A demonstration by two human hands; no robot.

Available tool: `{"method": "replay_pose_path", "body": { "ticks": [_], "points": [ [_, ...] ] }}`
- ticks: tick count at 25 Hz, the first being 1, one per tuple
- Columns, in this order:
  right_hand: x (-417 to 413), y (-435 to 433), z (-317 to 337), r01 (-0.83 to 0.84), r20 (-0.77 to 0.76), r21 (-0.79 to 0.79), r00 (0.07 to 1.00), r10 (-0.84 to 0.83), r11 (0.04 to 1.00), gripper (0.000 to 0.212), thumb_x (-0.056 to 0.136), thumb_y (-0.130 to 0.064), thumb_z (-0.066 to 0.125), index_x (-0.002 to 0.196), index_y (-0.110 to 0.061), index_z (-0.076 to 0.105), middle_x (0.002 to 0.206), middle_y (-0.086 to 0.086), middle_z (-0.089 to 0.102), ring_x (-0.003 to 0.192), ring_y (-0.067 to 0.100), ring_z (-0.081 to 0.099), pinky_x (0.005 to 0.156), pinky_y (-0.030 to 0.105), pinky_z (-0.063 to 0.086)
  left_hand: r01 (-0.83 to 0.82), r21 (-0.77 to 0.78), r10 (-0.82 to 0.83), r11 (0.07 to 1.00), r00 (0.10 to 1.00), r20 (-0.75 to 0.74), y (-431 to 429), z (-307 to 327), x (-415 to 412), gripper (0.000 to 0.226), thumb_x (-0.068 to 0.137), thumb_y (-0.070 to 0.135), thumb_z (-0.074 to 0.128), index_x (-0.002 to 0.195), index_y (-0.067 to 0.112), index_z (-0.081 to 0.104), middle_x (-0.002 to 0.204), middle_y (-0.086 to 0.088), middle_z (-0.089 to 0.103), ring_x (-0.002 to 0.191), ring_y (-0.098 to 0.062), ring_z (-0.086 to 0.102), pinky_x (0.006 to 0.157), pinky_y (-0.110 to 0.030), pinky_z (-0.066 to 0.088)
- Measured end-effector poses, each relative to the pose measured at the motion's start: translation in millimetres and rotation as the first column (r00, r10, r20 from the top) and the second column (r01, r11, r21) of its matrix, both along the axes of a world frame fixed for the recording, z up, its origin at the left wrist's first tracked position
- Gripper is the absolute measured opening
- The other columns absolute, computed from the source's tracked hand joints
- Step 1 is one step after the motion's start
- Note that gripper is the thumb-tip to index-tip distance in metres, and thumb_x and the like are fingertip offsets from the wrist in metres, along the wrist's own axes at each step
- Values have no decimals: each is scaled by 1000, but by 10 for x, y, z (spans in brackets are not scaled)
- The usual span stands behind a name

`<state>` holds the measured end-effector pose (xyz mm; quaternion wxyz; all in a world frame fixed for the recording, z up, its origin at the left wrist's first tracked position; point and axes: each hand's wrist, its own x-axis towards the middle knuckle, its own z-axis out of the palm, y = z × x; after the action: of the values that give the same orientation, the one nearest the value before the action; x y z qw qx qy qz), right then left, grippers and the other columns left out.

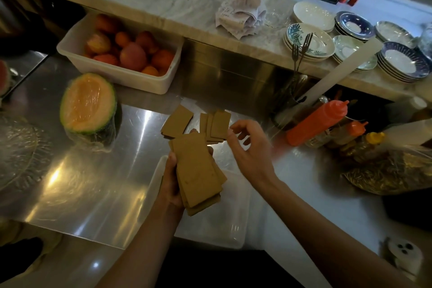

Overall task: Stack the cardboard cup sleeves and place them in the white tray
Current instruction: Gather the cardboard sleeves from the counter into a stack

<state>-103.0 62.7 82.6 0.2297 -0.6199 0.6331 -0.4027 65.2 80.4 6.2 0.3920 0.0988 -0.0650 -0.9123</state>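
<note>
My left hand (171, 183) grips a stack of flat brown cardboard cup sleeves (197, 172), held tilted above the white tray (236, 213) at the counter's near edge. My right hand (251, 147) hovers just right of the stack with fingers apart and nothing in them. On the steel counter behind the hands lie more sleeves: a small pile (177, 121) on the left and several overlapping ones (217, 125) close to my right fingertips. Most of the tray is hidden under my hand and the stack.
A white bin of fruit (121, 54) stands at the back left, with a wrapped half melon (88, 105) in front of it. Orange squeeze bottles (320, 121), a utensil holder (289, 96) and a bag (388, 170) crowd the right. Stacked plates (311, 42) sit on the marble ledge.
</note>
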Motion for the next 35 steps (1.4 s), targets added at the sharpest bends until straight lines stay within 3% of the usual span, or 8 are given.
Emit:
{"method": "replay_pose_path", "body": {
  "ticks": [6, 11, 15, 22, 26, 29, 31, 35],
  "points": [
    [-235, -793, -537, 26, -136, 381, 990, 28, 924, 39, 89, -35, 64, 122, -20, 50, 107, -7, 54, 93, 11, 56, 70, 18, 46, -43, 30, 41, 999, 997, 65, -216, -50, 104, 97, 65, 49, 84, 137, 14, 29, 119, -13, 64, 104, -29, 65, 83, -47, 55],
    [-311, -1406, -908, 28, -309, 603, 929, 202, 797, 63, 85, -37, 68, 138, -16, 40, 134, 10, 48, 118, 29, 51, 97, 43, 48, -99, 53, 96, 994, 993, 66, -330, -105, 146, 107, 60, 50, 87, 141, 14, 27, 118, -10, 64, 103, -26, 64, 86, -47, 54],
    [-299, -1773, -978, -29, -390, 671, 836, 385, 741, 63, 87, -25, 66, 142, -11, 37, 144, 14, 37, 130, 34, 39, 107, 42, 38, -139, 74, 140, 988, 990, -17, -390, -153, 201, 107, 66, 45, 84, 145, 20, 16, 122, -11, 59, 106, -27, 61, 87, -48, 52],
    [-310, -1996, -1253, 47, -543, 684, 700, 464, 728, 88, 72, -47, 77, 141, -14, 33, 146, 13, 29, 135, 37, 27, 106, 48, 35, -160, 43, 161, 986, 987, -21, -393, -287, 244, 93, 77, 43, 76, 144, 16, 17, 129, -14, 59, 113, -32, 59, 92, -52, 49],
    [-373, -1941, -1373, 45, -424, 665, 845, 327, 745, 92, 63, -39, 86, 133, -15, 30, 128, 10, 47, 117, 31, 50, 93, 46, 49, -176, 55, 178, 983, 983, -49, -396, -316, 243, 99, 79, 39, 76, 146, 22, 5, 129, -17, 58, 113, -34, 59, 91, -54, 49],
    [-453, -1902, -1304, -110, -134, 724, 946, 295, 681, 77, 70, -26, 85, 125, -17, 33, 116, 4, 48, 106, 25, 54, 81, 36, 51, -183, 64, 187, 981, 980, -60, -395, -316, 230, 104, 79, 37, 76, 148, 28, 0, 129, -19, 57, 111, -35, 59, 89, -54, 49],
    [-468, -1932, -1220, -207, 24, 772, 954, 298, 600, 75, 72, -22, 84, 130, -15, 37, 125, 7, 47, 112, 25, 52, 88, 37, 51, -189, 55, 191, 980, 981, -40, -389, -320, 227, 104, 77, 37, 78, 148, 29, 1, 129, -19, 57, 110, -36, 60, 88, -55, 50],
    [-306, -2060, -1128, -164, -190, 803, 841, 507, 573, 81, 75, -31, 80, 140, -13, 35, 138, 12, 43, 125, 32, 45, 103, 43, 43, -160, 66, 164, 985, 984, -71, -371, -297, 244, 102, 80, 34, 76, 147, 28, 1, 129, -20, 57, 110, -38, 60, 86, -56, 50]
  ]
}}
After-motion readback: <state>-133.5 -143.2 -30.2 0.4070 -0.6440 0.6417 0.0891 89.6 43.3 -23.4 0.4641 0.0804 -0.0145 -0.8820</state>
